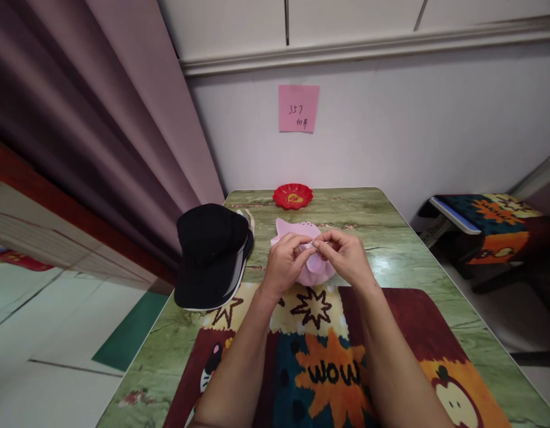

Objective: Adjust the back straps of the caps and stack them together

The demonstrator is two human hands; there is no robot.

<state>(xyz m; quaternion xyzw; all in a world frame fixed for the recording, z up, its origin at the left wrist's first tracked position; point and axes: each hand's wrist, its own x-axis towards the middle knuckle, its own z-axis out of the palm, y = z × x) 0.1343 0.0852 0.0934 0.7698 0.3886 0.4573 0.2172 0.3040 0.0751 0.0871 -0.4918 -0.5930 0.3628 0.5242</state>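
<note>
Both of my hands meet over a pink dish (317,274) with a pointed, ear-like corner and a row of small dark dots near its far edge. The thumb and fingers of my left hand (287,261) are pinched together. Opposite it, my right hand (344,255) pinches as well, its fingertips touching or almost touching those of the left. A tiny shiny thing (311,243) shows between the fingertips, too small to name. My hands hide part of the dish.
Black caps (210,249), seemingly stacked, lie at the table's left edge. Farther back stands a red scalloped plate (293,196). A colourful mat (319,356) covers the near table (362,208). A pink note (299,108) hangs on the wall; a stool (493,223) stands at right.
</note>
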